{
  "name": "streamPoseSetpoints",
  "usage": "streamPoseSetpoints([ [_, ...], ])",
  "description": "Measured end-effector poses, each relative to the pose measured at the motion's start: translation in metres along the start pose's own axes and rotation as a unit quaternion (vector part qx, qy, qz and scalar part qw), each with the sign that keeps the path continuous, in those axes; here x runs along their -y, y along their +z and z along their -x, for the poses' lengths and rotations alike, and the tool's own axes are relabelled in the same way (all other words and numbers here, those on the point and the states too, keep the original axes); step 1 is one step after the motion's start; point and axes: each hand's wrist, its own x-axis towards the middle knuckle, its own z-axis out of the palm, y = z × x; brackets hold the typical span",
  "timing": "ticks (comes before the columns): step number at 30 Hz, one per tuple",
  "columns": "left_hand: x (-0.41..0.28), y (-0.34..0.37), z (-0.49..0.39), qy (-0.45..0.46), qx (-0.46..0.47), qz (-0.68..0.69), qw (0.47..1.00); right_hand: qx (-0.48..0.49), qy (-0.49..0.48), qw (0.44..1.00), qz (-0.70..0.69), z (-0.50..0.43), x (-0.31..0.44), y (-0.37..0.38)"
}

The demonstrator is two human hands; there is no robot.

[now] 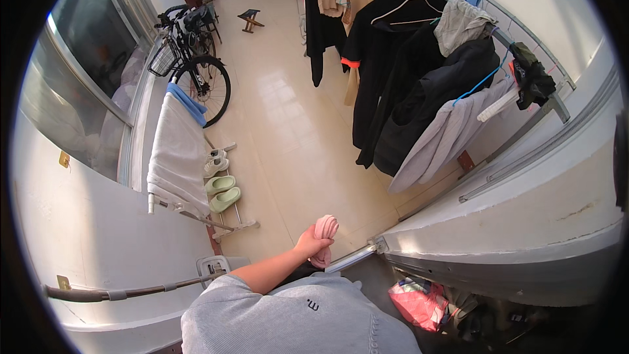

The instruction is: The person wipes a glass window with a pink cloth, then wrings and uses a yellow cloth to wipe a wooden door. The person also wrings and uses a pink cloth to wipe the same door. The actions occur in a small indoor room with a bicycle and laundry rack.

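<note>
A bunched pink cloth (326, 227) is gripped in my left hand (310, 244), in front of my chest. The cloth's folds bulge out above the fist, and a lower part hangs below it. My right hand is out of view. Before me stretches a tiled floor (275, 167) with a metal door track (351, 258) just right of the cloth.
On the right, dark and grey garments (417, 103) hang from a clothes rail (506, 39). Along the left stand a bicycle (201, 78), a rack draped with a white towel (177, 152), and green slippers (225, 200). A folding stool (250, 19) is farther off. A pink bag (417, 302) lies lower right.
</note>
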Motion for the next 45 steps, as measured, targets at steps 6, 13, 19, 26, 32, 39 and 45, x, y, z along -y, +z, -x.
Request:
streamPoseSetpoints([
  [6, -0.048, -0.135, -0.053, -0.001, -0.031, -0.088, 0.996, 0.0, 0.073, 0.993, -0.089, 0.084, 0.001, 0.037],
  [13, -0.112, -0.234, -0.116, 0.058, -0.067, -0.042, 0.995, 0.031, 0.165, 0.962, -0.215, 0.093, -0.014, 0.069],
  [19, -0.115, -0.249, -0.142, 0.077, -0.042, -0.006, 0.996, 0.016, 0.351, 0.88, -0.318, 0.11, 0.007, 0.137],
  [26, -0.097, -0.264, -0.166, 0.068, -0.042, 0.05, 0.996, 0.024, 0.441, 0.861, -0.251, 0.127, 0.035, 0.203],
  [32, -0.103, -0.277, -0.179, 0.034, -0.042, 0.141, 0.989, -0.036, 0.425, 0.859, -0.283, 0.162, 0.058, 0.258],
  [39, -0.153, -0.254, -0.205, 0.073, 0.009, 0.16, 0.984, -0.085, 0.425, 0.821, -0.371, 0.207, 0.051, 0.284],
  [45, -0.19, -0.228, -0.223, 0.03, 0.044, 0.167, 0.984, -0.021, 0.363, 0.791, -0.493, 0.235, 0.045, 0.292],
])
